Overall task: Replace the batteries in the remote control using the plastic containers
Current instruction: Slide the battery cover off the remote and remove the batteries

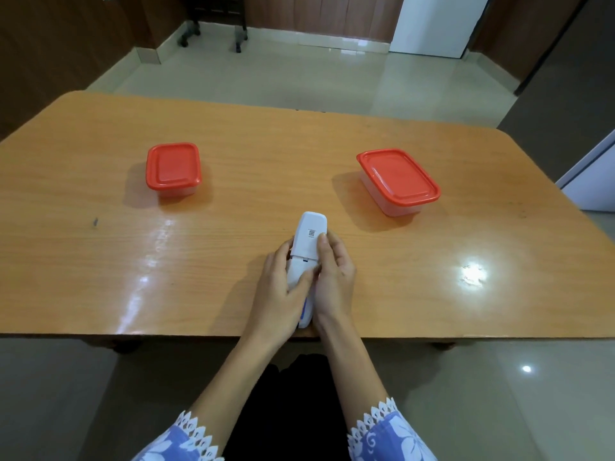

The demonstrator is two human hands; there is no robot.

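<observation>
I am clamping the remote control (307, 257) between my left hand (283, 287) and right hand (334, 277), back up, its long axis running straight away from me; both lidded containers are sitting beyond, one per side.

Remote (311, 227) between two containers (173, 168) (399, 179)
</observation>
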